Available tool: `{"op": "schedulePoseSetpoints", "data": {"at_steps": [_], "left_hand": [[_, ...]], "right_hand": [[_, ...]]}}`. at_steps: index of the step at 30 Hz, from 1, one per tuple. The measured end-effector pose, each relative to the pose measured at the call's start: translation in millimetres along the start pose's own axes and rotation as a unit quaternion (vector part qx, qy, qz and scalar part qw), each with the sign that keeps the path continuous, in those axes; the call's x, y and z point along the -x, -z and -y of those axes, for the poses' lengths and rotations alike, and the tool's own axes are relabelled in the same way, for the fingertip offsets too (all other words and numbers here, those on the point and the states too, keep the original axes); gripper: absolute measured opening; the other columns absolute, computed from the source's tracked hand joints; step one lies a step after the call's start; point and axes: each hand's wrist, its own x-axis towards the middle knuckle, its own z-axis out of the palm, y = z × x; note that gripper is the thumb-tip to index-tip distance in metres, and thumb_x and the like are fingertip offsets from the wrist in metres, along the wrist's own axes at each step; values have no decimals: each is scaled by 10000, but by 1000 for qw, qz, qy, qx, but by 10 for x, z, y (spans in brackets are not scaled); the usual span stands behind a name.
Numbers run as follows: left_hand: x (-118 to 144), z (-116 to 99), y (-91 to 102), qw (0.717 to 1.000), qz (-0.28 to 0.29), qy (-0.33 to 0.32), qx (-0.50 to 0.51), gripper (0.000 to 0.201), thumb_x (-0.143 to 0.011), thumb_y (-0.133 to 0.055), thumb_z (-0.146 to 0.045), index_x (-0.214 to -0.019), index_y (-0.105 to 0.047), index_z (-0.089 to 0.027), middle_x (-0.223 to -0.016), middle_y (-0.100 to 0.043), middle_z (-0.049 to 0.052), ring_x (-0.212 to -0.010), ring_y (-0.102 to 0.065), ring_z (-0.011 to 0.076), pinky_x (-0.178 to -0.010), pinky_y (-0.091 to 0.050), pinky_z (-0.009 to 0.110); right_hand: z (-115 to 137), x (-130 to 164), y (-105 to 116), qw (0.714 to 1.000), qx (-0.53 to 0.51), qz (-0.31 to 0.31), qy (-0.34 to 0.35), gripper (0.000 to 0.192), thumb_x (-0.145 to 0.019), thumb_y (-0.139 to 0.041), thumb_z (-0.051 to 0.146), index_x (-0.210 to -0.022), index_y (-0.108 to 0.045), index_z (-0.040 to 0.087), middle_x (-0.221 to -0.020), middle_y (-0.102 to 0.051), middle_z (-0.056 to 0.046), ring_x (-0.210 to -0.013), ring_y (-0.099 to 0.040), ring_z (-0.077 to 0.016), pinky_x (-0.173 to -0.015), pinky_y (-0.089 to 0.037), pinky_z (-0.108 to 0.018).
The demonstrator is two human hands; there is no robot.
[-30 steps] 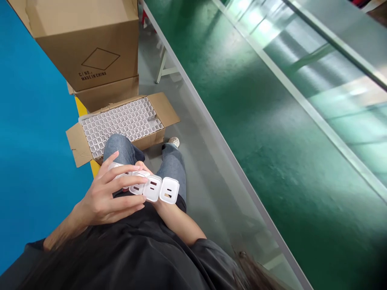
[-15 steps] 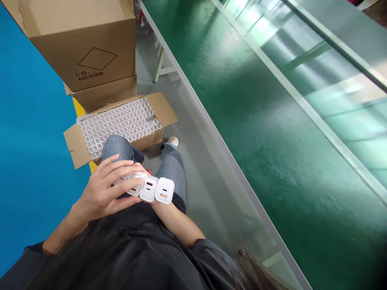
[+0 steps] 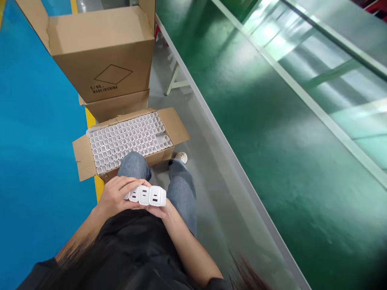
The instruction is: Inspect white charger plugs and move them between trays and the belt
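Observation:
A short row of white two-port USB chargers [image 3: 144, 195] lies across my two hands, just above my lap, port faces turned up towards me. My left hand [image 3: 116, 194] wraps the left end of the row, its fingers over the top and thumb along the near side; it partly covers the leftmost chargers. From beneath, my right hand [image 3: 157, 211] cups the row at its right end, and most of its fingers are hidden. Beyond my knees, an open cardboard box [image 3: 161, 155] holds many upright white housings [image 3: 127, 139] in tight rows, with a gap near its right end.
A larger open carton [image 3: 121, 66] stands behind the box. To the right runs a long green-topped table [image 3: 256, 133] with a pale edge. Blue floor [image 3: 39, 141] with a yellow stripe lies on the left. My knees [image 3: 134, 164] are against the box's near side.
My left hand's fingers, raised and spread before, have closed down over the row of chargers. The view has shifted, so the boxes appear lower and farther right.

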Motion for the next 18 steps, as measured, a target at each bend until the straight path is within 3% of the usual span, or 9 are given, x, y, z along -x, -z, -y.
{"op": "schedulePoseSetpoints", "data": {"at_steps": [4, 9, 14, 18], "left_hand": [[-47, 365, -250, 997, -1, 76, -4, 427, -885, -645, -555, -1148, -684, -221, -1047, -745, 80, -901, -718, 221, -774, -555, 322], [-215, 766, -579, 992, 0, 129, 6, 456, -856, -672, -575, -1148, -679, -225, -1076, -741, 86, -954, -724, 238, -827, -584, 343], [-389, 1010, -783, 988, -11, 156, 8, 426, -894, -646, -530, -1170, -653, -206, -1067, -743, 90, -951, -726, 243, -813, -592, 356], [-461, 1114, -846, 986, 3, 164, 20, 474, -878, -651, -564, -1198, -655, -214, -1100, -738, 97, -967, -722, 250, -814, -593, 360]], "right_hand": [[231, -245, 247, 1000, -10, -9, -5, 470, -737, -812, 395, -1152, -668, 227, -1097, -720, -86, -922, -703, -252, -719, -602, -370], [499, -621, 594, 999, 26, -45, 4, 515, -692, -844, 274, -1186, -716, 209, -1137, -725, -93, -868, -697, -207, -602, -595, -260], [616, -917, 841, 997, 2, -76, 30, 463, -676, -851, 242, -1125, -751, 197, -1100, -737, -86, -887, -691, -195, -636, -577, -229], [652, -1034, 967, 998, -10, -62, 14, 481, -684, -855, 291, -1145, -746, 209, -1121, -727, -84, -832, -671, -177, -604, -551, -230]]}}
